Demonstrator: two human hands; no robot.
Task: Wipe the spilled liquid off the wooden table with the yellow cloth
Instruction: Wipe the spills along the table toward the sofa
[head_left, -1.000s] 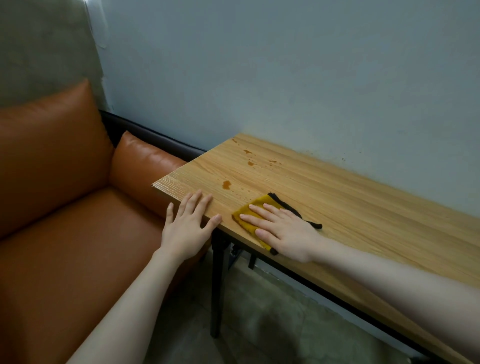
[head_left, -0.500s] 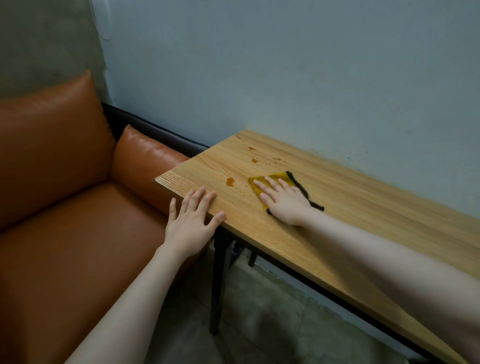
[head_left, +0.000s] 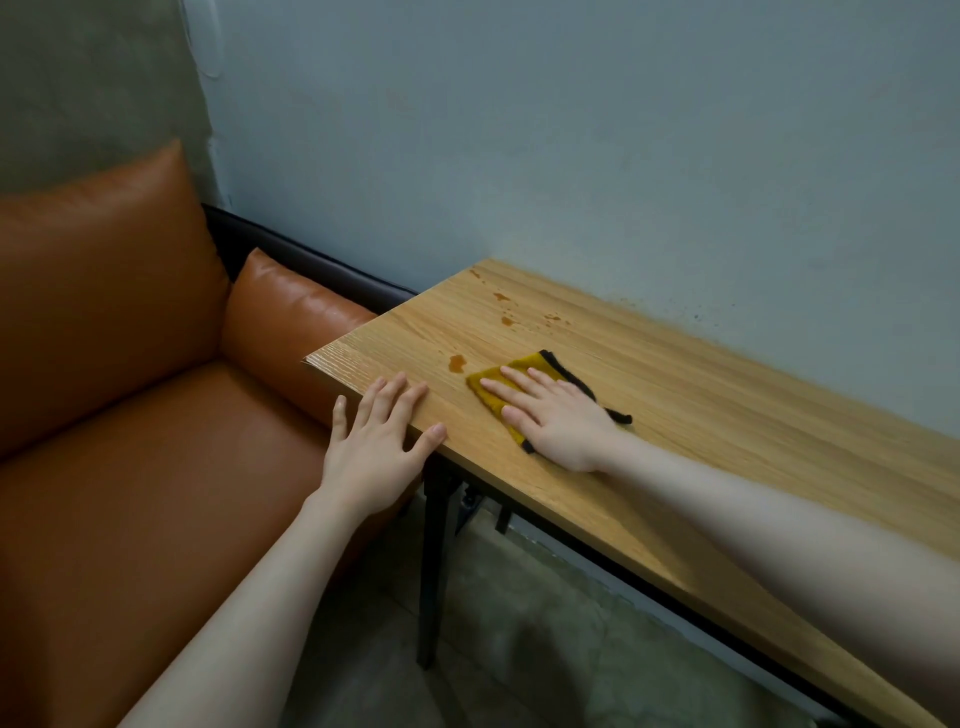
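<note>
A yellow cloth (head_left: 491, 391) with a black edge lies flat on the wooden table (head_left: 701, 400). My right hand (head_left: 558, 418) presses on it with straight, spread fingers and hides most of it. An orange-brown drop of spilled liquid (head_left: 457, 362) sits just left of the cloth. More small drops of liquid (head_left: 511, 314) are scattered farther back near the wall. My left hand (head_left: 376, 444) rests flat on the table's near left corner, fingers straight, holding nothing.
An orange leather sofa (head_left: 130, 415) stands right against the table's left end. A pale wall (head_left: 571, 156) runs along the table's far side. Black table legs (head_left: 434, 561) and the floor show below the near edge.
My right hand slid the cloth forward toward the far drops, then back toward me and slightly left; it now lies beside the nearer drop. My left hand has stayed at the corner.
</note>
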